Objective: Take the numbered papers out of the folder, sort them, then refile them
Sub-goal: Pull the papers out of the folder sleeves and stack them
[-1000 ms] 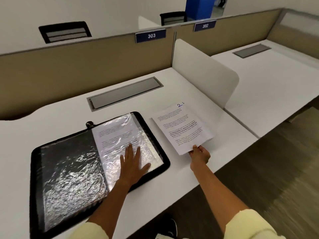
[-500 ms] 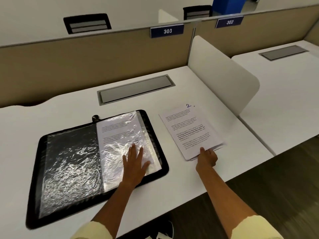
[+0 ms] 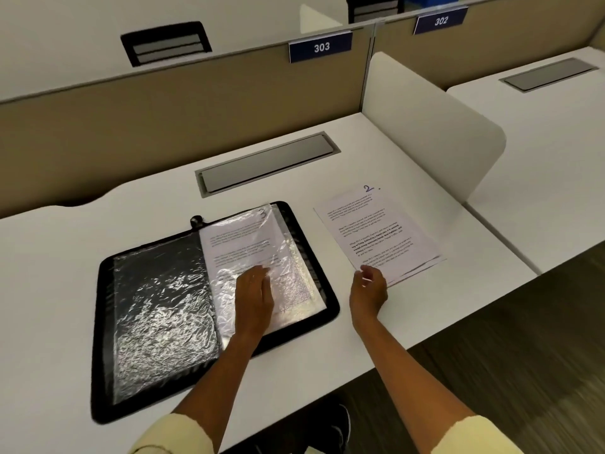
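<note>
One black folder (image 3: 108, 322) is lying open on the white desk (image 3: 425, 322), and two hands are showing over it. Inside the folder, two crinkled, shiny plastic sleeves are lying side by side: the left sleeve (image 3: 160, 309) is showing only dark backing, while the right sleeve (image 3: 294, 283) is holding one printed sheet (image 3: 239, 240) with a faint handwritten mark at its top corner. The left hand (image 3: 255, 296) is resting palm down on that right sleeve, fingers fairly straight and close together, pressing on the plastic without gripping it.

A small pile of loose papers (image 3: 376, 234) is lying flat on the desk just to the right of the folder, its edges slightly fanned so that more than one sheet is showing; the exact count cannot be told. The top sheet is carrying blocks of print and a blue handwritten "2" at its upper right. The right hand (image 3: 368, 290) is sitting at the pile's near left corner, fingers loosely curled and touching the edge; whether it is pinching the paper cannot be told.

The folder is rectangular with rounded corners and a soft padded rim.
</note>
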Available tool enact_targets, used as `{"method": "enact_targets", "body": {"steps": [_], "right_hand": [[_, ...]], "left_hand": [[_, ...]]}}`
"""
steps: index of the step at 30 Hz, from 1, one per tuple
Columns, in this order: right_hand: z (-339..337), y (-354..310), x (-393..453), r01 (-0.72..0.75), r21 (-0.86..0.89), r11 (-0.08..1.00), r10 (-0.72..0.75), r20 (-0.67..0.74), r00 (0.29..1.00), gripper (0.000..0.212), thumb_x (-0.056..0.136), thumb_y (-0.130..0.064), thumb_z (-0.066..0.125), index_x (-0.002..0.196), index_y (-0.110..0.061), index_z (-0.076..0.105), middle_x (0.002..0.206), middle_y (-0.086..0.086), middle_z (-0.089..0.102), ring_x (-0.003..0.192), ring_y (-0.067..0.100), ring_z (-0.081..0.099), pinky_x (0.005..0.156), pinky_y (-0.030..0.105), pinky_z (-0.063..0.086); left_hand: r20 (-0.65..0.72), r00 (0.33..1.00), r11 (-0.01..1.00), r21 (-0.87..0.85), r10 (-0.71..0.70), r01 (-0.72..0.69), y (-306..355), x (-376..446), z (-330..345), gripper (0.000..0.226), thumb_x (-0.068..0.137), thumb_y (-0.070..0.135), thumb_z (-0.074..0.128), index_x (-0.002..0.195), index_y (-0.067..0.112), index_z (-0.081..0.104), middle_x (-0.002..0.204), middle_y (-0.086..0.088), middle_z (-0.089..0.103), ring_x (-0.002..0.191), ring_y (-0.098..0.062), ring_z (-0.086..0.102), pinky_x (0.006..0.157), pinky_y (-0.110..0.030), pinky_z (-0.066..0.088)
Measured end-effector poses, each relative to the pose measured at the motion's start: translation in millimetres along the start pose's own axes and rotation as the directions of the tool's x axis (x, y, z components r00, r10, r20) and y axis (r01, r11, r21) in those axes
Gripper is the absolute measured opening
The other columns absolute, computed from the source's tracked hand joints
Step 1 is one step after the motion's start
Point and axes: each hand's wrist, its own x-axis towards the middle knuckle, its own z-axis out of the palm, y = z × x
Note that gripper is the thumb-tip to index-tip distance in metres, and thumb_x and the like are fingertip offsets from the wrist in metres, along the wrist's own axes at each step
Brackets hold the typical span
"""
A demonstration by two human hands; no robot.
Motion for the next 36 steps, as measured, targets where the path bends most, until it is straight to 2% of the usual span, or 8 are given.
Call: {"method": "enact_targets", "body": {"steps": [9,16,18,22,25,30,33,36], "right_hand": [[49.4,15.3,-73.7,0.216,-0.184,0.959,-0.167,0.248,0.954,0.015,0.094,-0.013,0.065,0.108,-0.007,0.068,0.100,0.008,0.065,0.093,0.025,0.063,0.083,0.038,0.054],[62.6,22.1,-94.4,0.235,-0.369,0.899,-0.162,0.218,0.962,0.029,0.091,-0.014,0.069,0.118,-0.004,0.068,0.109,0.019,0.066,0.103,0.037,0.061,0.089,0.041,0.047],[63.6,21.1,-96.4,0.221,-0.403,0.888,-0.152,0.196,0.969,0.032,0.091,-0.014,0.069,0.121,-0.004,0.067,0.113,0.021,0.065,0.107,0.039,0.059,0.091,0.042,0.047],[66.6,17.8,-104.3,0.116,-0.408,0.906,-0.067,0.130,0.989,0.034,0.094,-0.012,0.065,0.127,-0.004,0.063,0.124,0.023,0.059,0.114,0.040,0.056,0.092,0.046,0.048],[67.9,18.0,-107.8,0.063,-0.371,0.927,-0.036,0.080,0.996,0.033,0.096,-0.008,0.061,0.128,0.001,0.062,0.126,0.026,0.056,0.114,0.041,0.055,0.092,0.045,0.046],[68.5,23.1,-112.2,0.036,-0.304,0.952,-0.024,0.043,0.999,0.023,0.098,-0.011,0.058,0.114,0.002,0.068,0.111,0.024,0.062,0.097,0.041,0.062,0.079,0.038,0.047],[66.8,24.1,-112.0,0.036,-0.295,0.955,-0.033,0.014,0.999,0.019,0.096,-0.014,0.060,0.108,-0.004,0.071,0.103,0.020,0.065,0.093,0.039,0.064,0.081,0.045,0.055],[63.3,21.7,-116.4,0.041,-0.300,0.953,-0.039,0.013,0.999,0.016,0.096,-0.016,0.062,0.105,-0.006,0.071,0.103,0.016,0.066,0.092,0.035,0.063,0.077,0.038,0.050]], "left_hand": [[-0.116,0.974,0.960,-0.223,-0.196,0.167,-38.0,6.7,-75.1,0.011,0.101,0.012,0.042,0.095,0.021,0.041,0.076,-0.007,0.055,0.058,-0.022,0.051,0.046,-0.041,0.043],[-0.148,0.969,0.964,-0.210,-0.196,0.162,-76.3,-2.2,-136.8,0.055,0.100,0.000,0.039,0.151,0.020,0.031,0.059,0.004,0.042,0.044,-0.007,0.034,0.036,-0.019,0.033],[-0.149,0.970,0.969,-0.186,-0.190,0.162,-88.2,-5.7,-150.3,0.049,0.100,0.001,0.041,0.145,0.020,0.041,0.058,0.006,0.044,0.042,-0.007,0.033,0.036,-0.016,0.031],[-0.149,0.961,0.959,-0.199,-0.232,0.201,-112.0,-18.0,-175.2,0.023,0.098,0.005,0.046,0.104,0.011,0.068,0.064,0.004,0.058,0.047,-0.014,0.047,0.043,-0.025,0.041],[-0.159,0.934,0.935,-0.215,-0.319,0.282,-125.8,-29.1,-188.3,0.026,0.099,0.011,0.051,0.078,0.011,0.066,0.055,0.002,0.055,0.048,-0.007,0.051,0.043,-0.015,0.035],[-0.152,0.867,0.857,-0.303,-0.475,0.417,-150.4,-49.0,-204.7,0.047,0.101,0.026,0.053,0.060,0.008,0.068,0.046,0.003,0.058,0.048,0.000,0.052,0.053,-0.016,0.039],[-0.110,0.844,0.840,-0.233,-0.524,0.491,-169.7,-56.8,-210.4,0.046,0.098,0.035,0.055,0.056,0.020,0.068,0.051,0.001,0.061,0.053,-0.011,0.057,0.056,-0.025,0.041],[-0.103,0.851,0.856,-0.122,-0.515,0.503,-176.9,-63.7,-212.0,0.042,0.089,0.044,0.050,0.052,0.026,0.059,0.068,-0.003,0.066,0.065,-0.028,0.063,0.066,-0.035,0.049]]}}
